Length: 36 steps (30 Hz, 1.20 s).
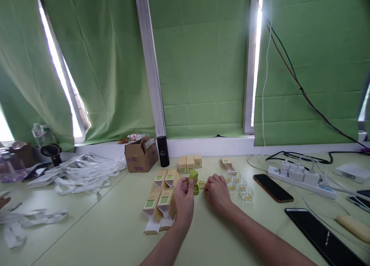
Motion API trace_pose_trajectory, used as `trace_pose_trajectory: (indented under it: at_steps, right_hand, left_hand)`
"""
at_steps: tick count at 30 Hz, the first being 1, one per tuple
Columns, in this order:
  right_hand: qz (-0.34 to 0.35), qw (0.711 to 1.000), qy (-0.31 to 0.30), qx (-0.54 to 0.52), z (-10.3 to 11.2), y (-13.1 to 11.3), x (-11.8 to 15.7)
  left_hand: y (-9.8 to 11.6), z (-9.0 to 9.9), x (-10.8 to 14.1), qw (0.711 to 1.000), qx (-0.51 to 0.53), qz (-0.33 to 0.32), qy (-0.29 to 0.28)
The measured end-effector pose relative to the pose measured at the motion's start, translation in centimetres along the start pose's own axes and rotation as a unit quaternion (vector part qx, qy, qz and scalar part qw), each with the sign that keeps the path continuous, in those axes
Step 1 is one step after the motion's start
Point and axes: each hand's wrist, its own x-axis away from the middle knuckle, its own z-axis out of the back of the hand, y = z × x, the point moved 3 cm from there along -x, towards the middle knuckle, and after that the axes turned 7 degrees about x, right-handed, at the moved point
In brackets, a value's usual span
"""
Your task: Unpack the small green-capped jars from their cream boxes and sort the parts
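My left hand (185, 198) grips a small green item (193, 176) between thumb and fingers. Just below it, another green piece (196, 189) rests on the table. My right hand (216, 191) lies on the table with curled fingers beside small yellowish pieces (201, 184); whatever its fingertips hold is hidden. Left of my left hand stand several open kraft boxes (152, 206) with green windows. Clear plastic containers (242, 188) with yellow centres sit right of my right hand.
Closed small boxes (190, 164), an open carton (141, 156) and a black cylinder (163, 151) stand at the back. White straps (89, 173) pile up left. Phones (273, 188), a power strip (300, 181) and cables lie right. Another person's hand (4, 201) shows at far left.
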Motion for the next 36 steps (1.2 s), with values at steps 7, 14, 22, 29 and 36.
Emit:
trace_pose_trajectory:
  at_steps: [7, 14, 22, 29, 36]
  right_hand:
    - [0.009, 1.0, 0.004, 0.019, 0.0, 0.0, -0.1]
    - [0.044, 0.999, 0.018, -0.003, 2.4, -0.5, 3.7]
    - [0.092, 0.988, -0.086, -0.094, 2.4, -2.2, 7.6]
    - [0.091, 0.985, -0.098, -0.109, 2.8, -1.7, 7.2]
    - [0.109, 0.984, -0.094, -0.108, 2.7, -2.0, 7.4]
  left_hand:
    - [0.1, 0.0, 0.0, 1.0, -0.018, 0.002, 0.004]
    - [-0.5, -0.1, -0.1, 0.988, 0.117, 0.104, -0.007]
    - [-1.5, 0.2, -0.3, 0.964, 0.19, 0.184, 0.012]
    - [0.3, 0.3, -0.5, 0.994, 0.049, 0.094, -0.014]
    - [3.3, 0.2, -0.4, 0.889, -0.418, -0.161, -0.099]
